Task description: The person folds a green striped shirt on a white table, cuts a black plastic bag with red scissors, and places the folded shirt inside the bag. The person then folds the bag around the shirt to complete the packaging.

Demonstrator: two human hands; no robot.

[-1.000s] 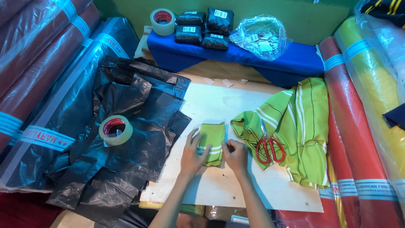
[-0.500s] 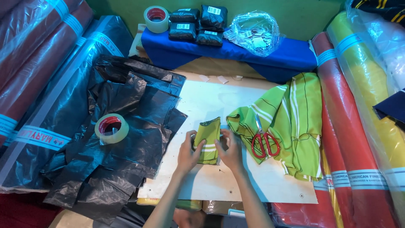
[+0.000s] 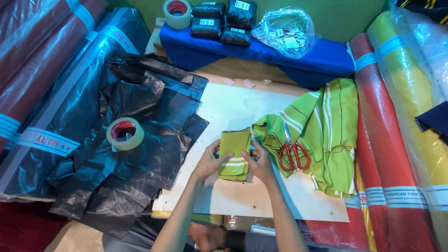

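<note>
At the top centre of the frame, four black packets (image 3: pixel 223 18) with small white labels lie on a blue cloth roll (image 3: pixel 261 52), a tape roll (image 3: pixel 177 12) to their left and a clear bag of small tags (image 3: pixel 285 31) to their right. Lower centre, the left hand (image 3: pixel 209 161) and right hand (image 3: pixel 259 163) each close their grip on a side of a small folded green cloth (image 3: pixel 234 154) with white stripes — thumbs on top, fingers under its edges. It rests on the pale desk (image 3: pixel 233 105). Just right, red-handled scissors (image 3: pixel 293 154) lie on a larger green striped cloth (image 3: pixel 326 126). Left — black plastic sheets (image 3: pixel 140 116) bear another tape roll (image 3: pixel 124 133). Wrapped fabric rolls (image 3: pixel 396 140) flank both sides.
</note>
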